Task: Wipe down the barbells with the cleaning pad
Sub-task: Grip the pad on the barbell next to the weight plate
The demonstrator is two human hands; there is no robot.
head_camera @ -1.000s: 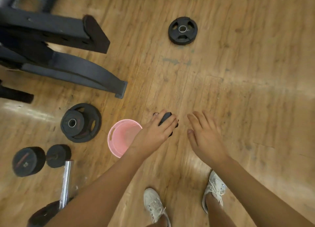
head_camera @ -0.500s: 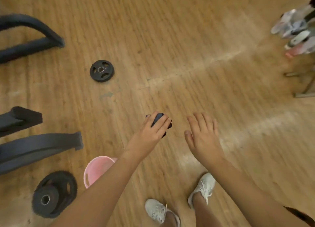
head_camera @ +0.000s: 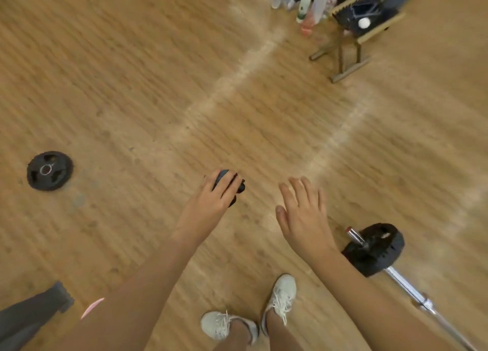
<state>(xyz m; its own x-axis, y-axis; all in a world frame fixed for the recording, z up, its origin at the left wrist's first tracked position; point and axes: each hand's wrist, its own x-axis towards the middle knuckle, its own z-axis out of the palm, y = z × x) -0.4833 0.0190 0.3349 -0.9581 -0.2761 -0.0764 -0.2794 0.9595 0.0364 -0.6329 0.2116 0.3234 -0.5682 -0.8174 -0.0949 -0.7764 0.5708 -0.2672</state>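
L hand (head_camera: 211, 201) curls round the dark cleaning pad (head_camera: 239, 187), clear of the barbell (head_camera: 379, 247) lying at lower right; R hand (head_camera: 303, 214) is spread, empty. We judge this bar's wipe not yet begun. Of the pink tub (head_camera: 92, 307) we see a rim sliver only, contents hidden.

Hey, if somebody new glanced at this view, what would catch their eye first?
First, the two hands out in the middle: the left hand grips a dark cleaning pad, while the right hand is spread open, holding nothing. Next, the loaded barbell lying on the wooden floor at lower right, and a lone black weight plate lying flat at far left.
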